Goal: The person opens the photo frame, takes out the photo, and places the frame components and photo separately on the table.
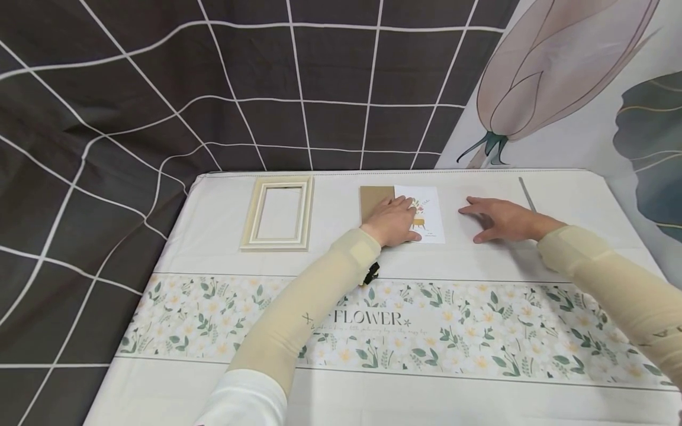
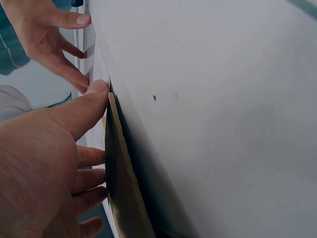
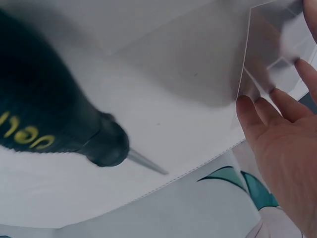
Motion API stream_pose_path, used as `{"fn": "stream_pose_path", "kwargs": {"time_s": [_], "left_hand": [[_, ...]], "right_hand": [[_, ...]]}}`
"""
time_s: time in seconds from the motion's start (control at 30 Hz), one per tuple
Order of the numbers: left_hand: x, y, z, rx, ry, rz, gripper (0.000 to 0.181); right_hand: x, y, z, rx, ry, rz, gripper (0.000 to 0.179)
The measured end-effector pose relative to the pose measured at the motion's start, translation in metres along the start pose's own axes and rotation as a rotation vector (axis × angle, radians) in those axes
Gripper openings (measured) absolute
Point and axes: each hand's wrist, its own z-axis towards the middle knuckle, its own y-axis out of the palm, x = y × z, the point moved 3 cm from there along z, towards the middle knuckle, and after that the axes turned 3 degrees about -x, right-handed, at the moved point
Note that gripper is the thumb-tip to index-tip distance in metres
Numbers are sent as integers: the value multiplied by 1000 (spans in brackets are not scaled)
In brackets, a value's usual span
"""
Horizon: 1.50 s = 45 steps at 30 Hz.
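Note:
My left hand (image 1: 391, 222) lies across a brown backing board (image 1: 371, 198) and a white card (image 1: 434, 207) printed with a potted plant. Its fingers reach over the card. In the left wrist view the thumb touches the near edge of the board (image 2: 124, 153). My right hand (image 1: 498, 219) is to the right of the card, thumb and fingers spread. The right wrist view shows its fingertips touching the border of a clear sheet (image 3: 262, 44), which is hard to make out from the head. Under the right wrist lies a screwdriver (image 3: 64, 99) with a dark green handle.
A cream picture frame (image 1: 249, 219) lies on the table to the left of the board. A flower-printed band (image 1: 453, 331) runs across the white tablecloth. Behind the table hang a dark grid-patterned cloth (image 1: 330, 77) and a flower-patterned cloth (image 1: 581, 148).

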Motion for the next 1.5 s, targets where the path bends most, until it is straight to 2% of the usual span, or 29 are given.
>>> {"fn": "stream_pose_path", "kwargs": {"time_s": [0.4, 0.7, 0.93, 1.17, 1.3, 1.5], "left_hand": [[1, 1, 1, -11, -4, -1, 73], [4, 0, 2, -28, -16, -3, 73], [3, 0, 2, -32, -22, 11, 74], [3, -2, 0, -31, -16, -3, 73], [1, -2, 0, -14, -5, -19, 75], [-10, -7, -3, 45, 10, -72, 79]], "right_hand": [[18, -3, -8, -8, 63, 35, 78], [32, -7, -16, -28, 75, 48, 77], [37, -9, -20, -31, 109, 49, 78], [40, -10, -21, -26, 110, 49, 79], [33, -12, -18, 5, 66, 40, 75], [-4, -15, -5, 64, -40, 11, 68]]}}
